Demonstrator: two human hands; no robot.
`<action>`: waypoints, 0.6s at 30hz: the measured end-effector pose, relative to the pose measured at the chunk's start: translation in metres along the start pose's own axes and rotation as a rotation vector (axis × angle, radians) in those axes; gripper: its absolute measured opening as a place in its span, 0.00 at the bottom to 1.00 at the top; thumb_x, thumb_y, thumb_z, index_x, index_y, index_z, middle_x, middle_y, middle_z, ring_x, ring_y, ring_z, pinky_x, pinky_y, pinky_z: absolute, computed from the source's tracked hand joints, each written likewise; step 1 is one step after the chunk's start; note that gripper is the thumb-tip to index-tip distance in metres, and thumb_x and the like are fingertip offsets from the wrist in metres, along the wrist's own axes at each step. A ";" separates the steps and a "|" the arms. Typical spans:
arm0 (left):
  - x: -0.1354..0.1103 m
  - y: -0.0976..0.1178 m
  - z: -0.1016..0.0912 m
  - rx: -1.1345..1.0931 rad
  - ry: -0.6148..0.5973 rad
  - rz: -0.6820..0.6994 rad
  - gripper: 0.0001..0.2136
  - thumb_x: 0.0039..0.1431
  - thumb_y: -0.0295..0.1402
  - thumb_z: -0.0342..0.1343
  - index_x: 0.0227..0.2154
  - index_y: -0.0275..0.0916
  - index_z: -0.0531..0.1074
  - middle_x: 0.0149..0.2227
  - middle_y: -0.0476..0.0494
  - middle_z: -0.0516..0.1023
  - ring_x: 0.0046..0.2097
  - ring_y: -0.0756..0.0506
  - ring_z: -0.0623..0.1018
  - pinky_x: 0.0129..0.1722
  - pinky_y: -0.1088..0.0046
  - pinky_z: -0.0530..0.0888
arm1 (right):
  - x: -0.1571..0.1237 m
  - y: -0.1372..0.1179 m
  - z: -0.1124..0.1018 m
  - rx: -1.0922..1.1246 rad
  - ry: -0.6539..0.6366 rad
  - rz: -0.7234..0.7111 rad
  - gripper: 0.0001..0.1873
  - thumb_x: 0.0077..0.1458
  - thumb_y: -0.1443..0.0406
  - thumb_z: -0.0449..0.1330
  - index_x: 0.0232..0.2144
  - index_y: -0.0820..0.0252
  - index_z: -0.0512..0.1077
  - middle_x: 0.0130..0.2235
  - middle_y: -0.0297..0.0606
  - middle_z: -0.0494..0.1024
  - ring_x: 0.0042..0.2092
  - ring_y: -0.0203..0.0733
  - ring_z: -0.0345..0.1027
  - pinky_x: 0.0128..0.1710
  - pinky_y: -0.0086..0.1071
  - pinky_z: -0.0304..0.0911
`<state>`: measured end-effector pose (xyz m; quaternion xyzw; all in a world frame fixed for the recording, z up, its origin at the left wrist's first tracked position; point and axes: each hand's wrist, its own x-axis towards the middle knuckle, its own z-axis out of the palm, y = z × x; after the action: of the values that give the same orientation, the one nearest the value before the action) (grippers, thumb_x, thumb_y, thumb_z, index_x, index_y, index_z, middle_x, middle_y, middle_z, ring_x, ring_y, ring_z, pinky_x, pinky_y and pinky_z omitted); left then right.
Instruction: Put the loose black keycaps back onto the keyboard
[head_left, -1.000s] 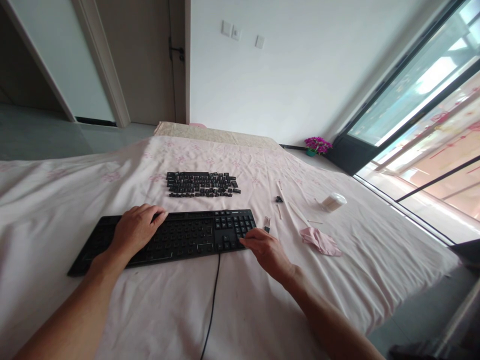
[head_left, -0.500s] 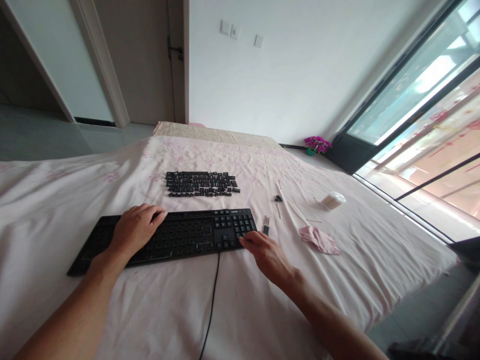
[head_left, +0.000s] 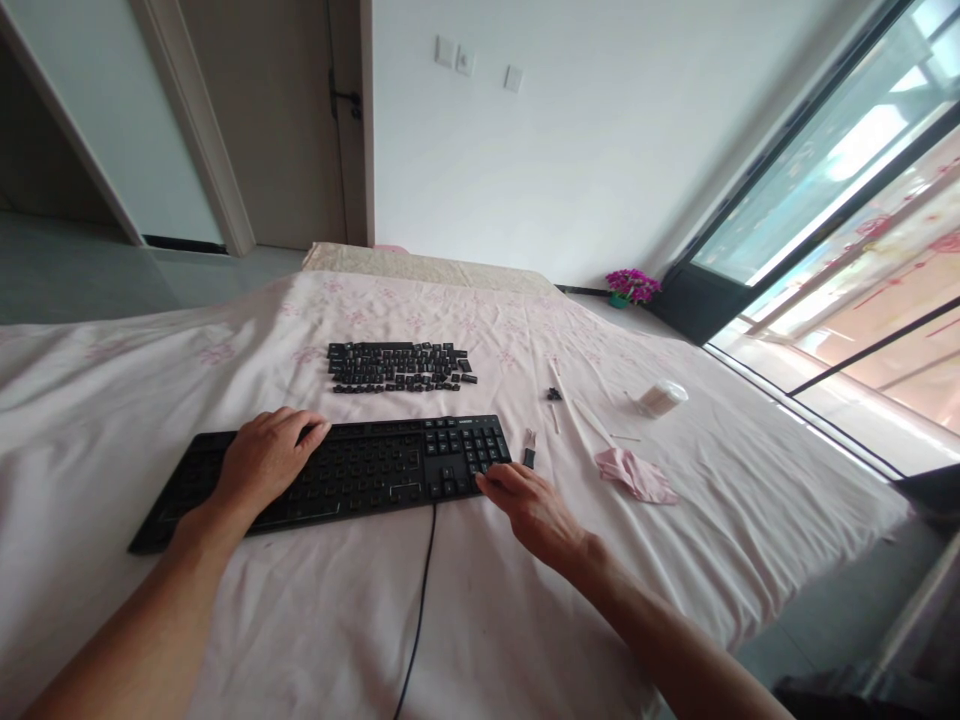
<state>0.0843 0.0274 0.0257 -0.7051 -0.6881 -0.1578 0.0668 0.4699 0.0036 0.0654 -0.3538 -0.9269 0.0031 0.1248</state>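
A black keyboard (head_left: 360,470) lies on a pink flowered bedsheet (head_left: 480,600), its cable (head_left: 416,620) running toward me. My left hand (head_left: 266,460) rests flat on the keyboard's left half, fingers stretched out over the keys. My right hand (head_left: 529,505) touches the keyboard's near right corner by the number pad, fingers curled with nothing visible in them. Beyond the keyboard, several loose black keycaps (head_left: 401,366) lie laid out in rows.
Right of the keyboard lie a small brush-like tool (head_left: 529,447), a small black part (head_left: 554,395), thin sticks (head_left: 592,425), a crumpled pink cloth (head_left: 636,474) and a round tub of cotton swabs (head_left: 661,397). A pot of purple flowers (head_left: 634,287) stands by the window. The bed edge drops at right.
Both hands stay where they were on the keyboard. The view has drifted slightly, nothing else moved.
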 end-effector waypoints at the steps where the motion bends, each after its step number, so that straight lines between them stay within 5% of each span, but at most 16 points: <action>1: 0.000 0.000 0.000 0.001 -0.002 -0.002 0.20 0.65 0.46 0.41 0.39 0.41 0.75 0.39 0.43 0.79 0.43 0.41 0.76 0.45 0.67 0.67 | 0.000 0.000 0.001 -0.010 -0.006 -0.009 0.18 0.68 0.69 0.42 0.49 0.57 0.70 0.39 0.42 0.74 0.39 0.42 0.66 0.40 0.34 0.62; 9: 0.000 -0.004 0.005 -0.029 -0.024 0.022 0.19 0.65 0.46 0.42 0.40 0.41 0.74 0.40 0.43 0.79 0.43 0.40 0.76 0.46 0.65 0.67 | -0.004 -0.003 0.004 -0.094 -0.018 0.025 0.14 0.67 0.70 0.45 0.45 0.56 0.70 0.37 0.39 0.73 0.36 0.40 0.63 0.36 0.32 0.59; 18: 0.002 -0.006 0.008 -0.089 -0.021 0.022 0.19 0.63 0.45 0.42 0.39 0.42 0.75 0.41 0.42 0.80 0.44 0.40 0.77 0.47 0.64 0.68 | -0.005 0.001 0.010 0.084 0.102 0.098 0.18 0.64 0.72 0.48 0.48 0.52 0.72 0.41 0.39 0.74 0.41 0.41 0.66 0.40 0.32 0.64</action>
<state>0.0792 0.0321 0.0185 -0.7164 -0.6734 -0.1798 0.0299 0.4716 0.0021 0.0548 -0.3928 -0.9000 0.0300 0.1865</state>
